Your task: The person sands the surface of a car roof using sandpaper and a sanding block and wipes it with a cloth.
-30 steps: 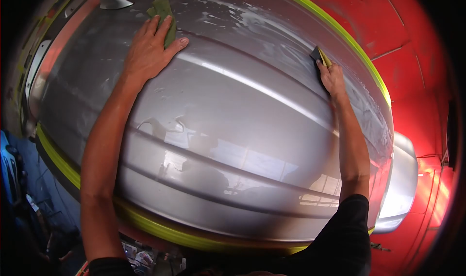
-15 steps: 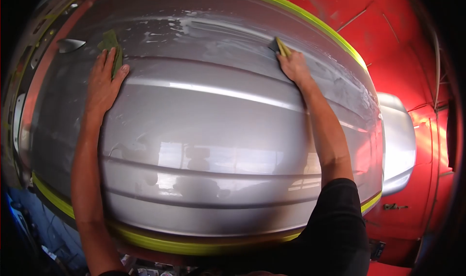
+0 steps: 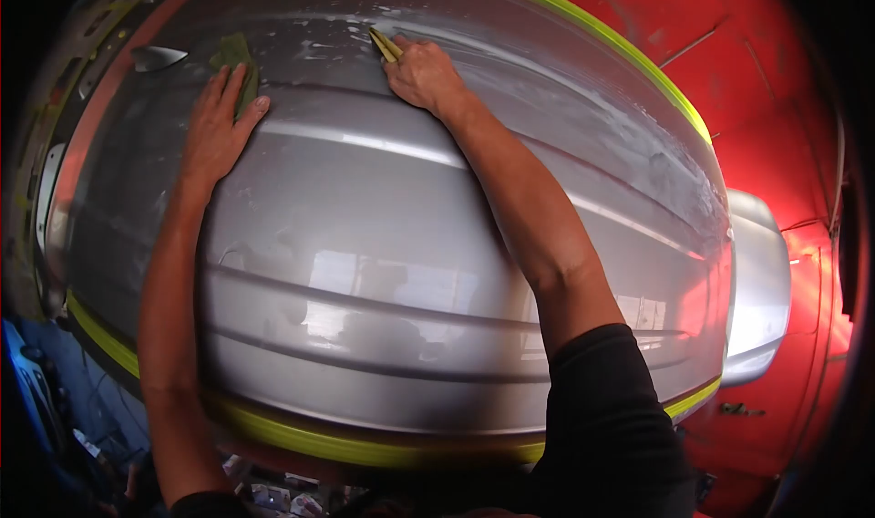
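My right hand (image 3: 424, 73) clamps pad (image 3: 386, 47) in fingers; left hand (image 3: 214, 130) on cloth (image 3: 233, 51), fingers slightly apart. Roof (image 3: 365, 199) shiny near me, white streaks (image 3: 673, 170) farther.

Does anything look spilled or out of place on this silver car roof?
Whitish, wet-looking streaks mark the far side of the roof, some near the right hand, standing out against the glossy nearer side.

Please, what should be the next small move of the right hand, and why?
Probably a short stroke of the folded sheet toward the small fin: the right hand grips it, whitish spots lie just ahead on that side, and the left hand, on the green cloth, seems out of the way.
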The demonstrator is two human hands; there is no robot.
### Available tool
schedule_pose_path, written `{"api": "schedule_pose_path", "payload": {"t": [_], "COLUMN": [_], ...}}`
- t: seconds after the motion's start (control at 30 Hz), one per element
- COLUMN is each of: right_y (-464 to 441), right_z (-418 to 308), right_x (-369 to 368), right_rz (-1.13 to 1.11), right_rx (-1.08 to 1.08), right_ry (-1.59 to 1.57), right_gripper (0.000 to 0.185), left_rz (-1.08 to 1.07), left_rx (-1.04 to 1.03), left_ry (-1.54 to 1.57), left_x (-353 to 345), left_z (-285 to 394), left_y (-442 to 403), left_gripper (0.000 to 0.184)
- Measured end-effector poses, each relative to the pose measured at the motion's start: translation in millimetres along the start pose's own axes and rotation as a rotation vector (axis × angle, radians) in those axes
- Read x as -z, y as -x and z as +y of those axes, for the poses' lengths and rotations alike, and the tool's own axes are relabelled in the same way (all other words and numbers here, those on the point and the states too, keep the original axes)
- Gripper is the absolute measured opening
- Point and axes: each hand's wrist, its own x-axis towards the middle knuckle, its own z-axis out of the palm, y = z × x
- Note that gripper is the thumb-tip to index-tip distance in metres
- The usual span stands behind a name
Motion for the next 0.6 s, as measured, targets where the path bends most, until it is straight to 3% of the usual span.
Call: {"api": "schedule_pose_path", "payload": {"t": [0.07,0.1,0.17,0.2,0.3,0.33,0.4,0.47,0.5,0.53,0.6], "right_y": [29.5,59.5,112.6,139.2,175.2,163.3,133.8,87.5,64.2,55.6,58.1], "right_z": [22.9,8.3,88.4,114.7,155.8,139.4,97.4,24.7,13.0,-12.3,-20.2], "right_x": [28.6,89.6,120.9,145.2,173.0,167.7,129.0,91.3,62.7,78.5,86.4], "right_rz": [0.024,-0.151,-0.081,-0.050,-0.005,-0.065,0.032,-0.142,-0.113,-0.237,-0.253], "right_rx": [0.045,-0.184,-0.144,-0.222,-0.328,-0.392,-0.036,-0.126,-0.112,-0.145,-0.191], "right_ry": [-0.031,-0.021,0.142,0.190,0.183,0.148,0.060,-0.028,-0.064,-0.113,-0.110], "right_gripper": [0.039,0.043,0.043,0.043,0.042,0.041,0.039,0.034,0.035,0.039,0.037], "left_rz": [0.005,-0.004,0.005,0.009,-0.019,-0.022,-0.038,-0.072,-0.063,-0.050,-0.085], "left_rx": [-0.009,-0.008,0.006,0.013,0.048,0.042,0.028,0.017,-0.026,-0.054,-0.050], "left_ry": [-0.009,-0.010,0.008,0.016,-0.028,-0.043,-0.026,0.017,0.032,0.037,0.047], "left_x": [-1.1,-2.7,-4.0,-4.4,0.0,0.5,-3.7,-8.3,-18.1,-22.6,-11.8], "left_z": [-2.2,-3.0,-0.6,0.4,8.0,7.5,5.1,-2.3,-17.3,-27.7,-16.4], "left_y": [-3.1,-1.2,-2.2,-2.0,-1.7,-0.7,-4.7,-6.6,-7.7,-10.7,-9.4], "left_gripper": [0.066,0.066,0.069,0.071,0.070,0.070,0.067,0.063,0.062,0.062,0.061]}}
